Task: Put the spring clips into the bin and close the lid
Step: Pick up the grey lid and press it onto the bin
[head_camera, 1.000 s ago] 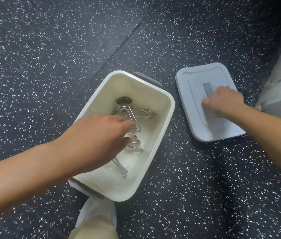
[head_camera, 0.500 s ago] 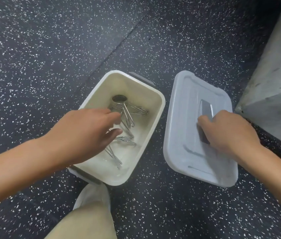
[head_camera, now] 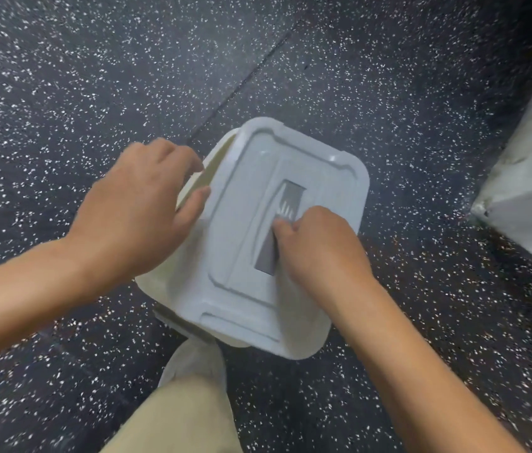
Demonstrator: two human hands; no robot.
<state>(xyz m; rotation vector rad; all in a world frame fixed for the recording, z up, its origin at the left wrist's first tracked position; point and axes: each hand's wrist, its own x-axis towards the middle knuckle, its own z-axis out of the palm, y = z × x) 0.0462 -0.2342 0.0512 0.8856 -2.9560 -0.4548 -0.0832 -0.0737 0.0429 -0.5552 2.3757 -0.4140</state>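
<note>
The lid (head_camera: 251, 230) is laid askew over the bin (head_camera: 207, 168) at frame centre, its grey handle pinched by the right hand (head_camera: 320, 246); the left hand (head_camera: 137, 217), fingers curled, is pressed against the bin's rim. No writing is legible.

Both forearms are seen bare, with no sleeves, watches or rings visible on the left hand (head_camera: 133, 220) or the right hand (head_camera: 320, 253). Khaki trousers (head_camera: 176, 420) are worn, and a pale grey shoe (head_camera: 192, 361) is seen near the bottom centre.
</note>
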